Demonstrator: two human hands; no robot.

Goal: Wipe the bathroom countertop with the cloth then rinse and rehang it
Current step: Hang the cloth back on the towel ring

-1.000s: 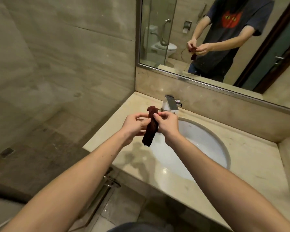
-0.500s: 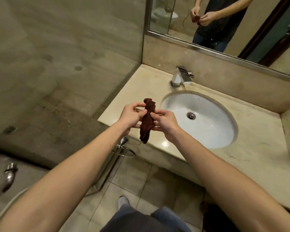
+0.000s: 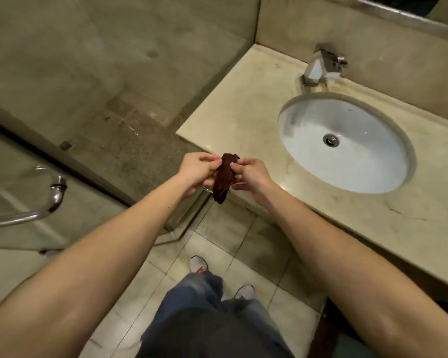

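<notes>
Pinching a bunched dark-red cloth (image 3: 223, 178) between them, the left hand (image 3: 197, 173) and right hand (image 3: 252, 178) held it off the beige marble countertop's (image 3: 243, 109) front edge, at eight o'clock from the white oval basin (image 3: 367, 156).

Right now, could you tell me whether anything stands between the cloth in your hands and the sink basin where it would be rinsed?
Nothing visible does. The dark red cloth is pinched between the left hand and right hand at the countertop's front edge; only bare marble lies between it and the sink basin.
</notes>
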